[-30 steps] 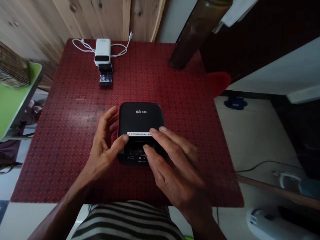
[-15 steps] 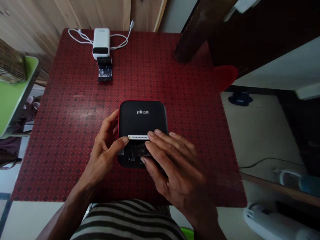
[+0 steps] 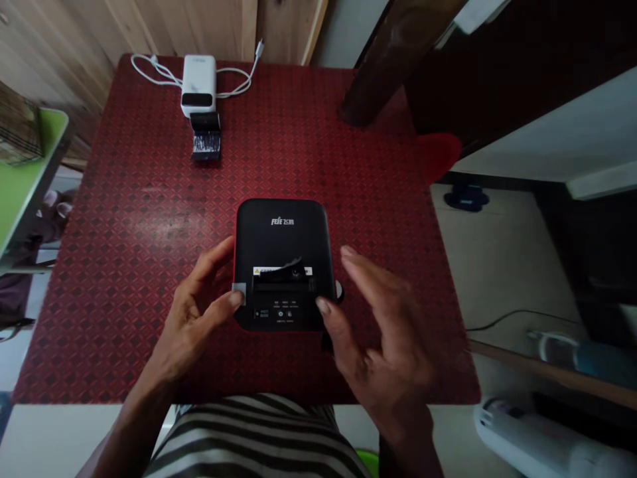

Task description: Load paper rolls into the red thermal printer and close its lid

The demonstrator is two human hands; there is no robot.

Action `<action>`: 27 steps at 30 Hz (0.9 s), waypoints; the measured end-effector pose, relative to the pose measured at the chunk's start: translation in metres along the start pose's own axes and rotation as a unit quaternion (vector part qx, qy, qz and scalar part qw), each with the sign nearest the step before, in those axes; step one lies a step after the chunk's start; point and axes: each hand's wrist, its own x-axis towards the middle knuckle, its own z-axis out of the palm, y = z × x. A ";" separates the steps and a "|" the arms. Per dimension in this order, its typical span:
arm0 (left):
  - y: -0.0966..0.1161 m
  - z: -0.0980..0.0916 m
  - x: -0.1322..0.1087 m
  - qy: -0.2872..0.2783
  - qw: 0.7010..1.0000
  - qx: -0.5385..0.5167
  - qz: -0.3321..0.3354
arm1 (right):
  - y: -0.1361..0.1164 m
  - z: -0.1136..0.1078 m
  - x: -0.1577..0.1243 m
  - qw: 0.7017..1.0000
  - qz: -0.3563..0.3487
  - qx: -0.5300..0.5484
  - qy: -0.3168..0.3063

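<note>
- Hands: 2. Left hand [image 3: 196, 312] half-curled at the printer's left side, thumb tip on a grey tab [image 3: 239, 290]; firm grip or not, can't tell.
- Right hand [image 3: 383, 345] open, fingers spread, gripping nothing; fingertips [image 3: 323, 305] just beside the printer's front right corner, contact unclear.
- Receipt printer [image 3: 281, 229]: 1, black with red base edge, on the tabletop's near half, roughly centered left-right. Rounded, near-square; longer axis, if any, can't tell. Control panel [image 3: 279, 312] faces the person, logo on far side.
- Yellow-and-white label strip [image 3: 281, 271]: 1, across the lid, partly under a curled dark film [image 3: 293, 269].
- Red patterned tabletop [image 3: 124, 265]: near edge just in front of the printer; wide room left, right and far.
- Far edge: 1 white power bank [image 3: 198, 85], 1 white cable [image 3: 162, 74], and 1 black-and-silver flat piece [image 3: 206, 138] touching the power bank's near end.
</note>
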 end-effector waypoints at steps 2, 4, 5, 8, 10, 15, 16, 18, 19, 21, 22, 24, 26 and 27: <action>0.001 0.000 0.000 0.000 1.000 -0.016 -0.010 | 0.002 0.003 -0.005 0.999 0.043 -0.008 0.001; 0.002 0.000 0.001 0.001 1.000 -0.028 -0.013 | 0.002 0.007 -0.011 0.997 0.077 -0.005 -0.010; 0.002 0.001 0.002 0.002 0.999 -0.030 -0.014 | 0.002 0.009 -0.014 0.996 0.088 -0.002 -0.015; 0.003 0.003 0.004 0.006 0.999 -0.038 -0.016 | -0.001 0.012 -0.019 0.994 0.104 -0.001 -0.016; 0.005 0.005 0.004 0.006 0.998 -0.054 -0.023 | -0.002 0.013 -0.020 0.994 0.112 -0.001 -0.016; 0.008 0.011 0.003 0.015 0.996 -0.082 -0.035 | 0.000 0.014 -0.019 0.993 0.113 0.006 -0.019; 0.008 0.012 0.003 0.020 0.996 -0.084 -0.034 | 0.000 0.014 -0.019 0.994 0.111 0.007 -0.019; 0.007 0.012 0.004 0.029 0.995 -0.084 -0.034 | 0.001 0.014 -0.019 0.994 0.107 0.009 -0.021; 0.007 0.013 0.004 0.034 0.995 -0.082 -0.036 | 0.002 0.014 -0.018 0.994 0.106 0.008 -0.023; 0.006 0.013 0.004 0.040 0.995 -0.078 -0.041 | 0.003 0.014 -0.018 0.994 0.104 0.008 -0.023; 0.006 0.013 0.004 0.041 0.995 -0.078 -0.042 | 0.003 0.014 -0.018 0.994 0.103 0.009 -0.022; 0.006 0.014 0.005 0.044 0.995 -0.078 -0.046 | 0.003 0.014 -0.019 0.994 0.102 0.009 -0.021; 0.006 0.016 0.006 0.046 0.995 -0.079 -0.044 | 0.004 0.015 -0.020 0.994 0.103 0.010 -0.019; 0.007 0.016 0.006 0.047 0.995 -0.078 -0.042 | 0.004 0.015 -0.020 0.994 0.104 0.011 -0.018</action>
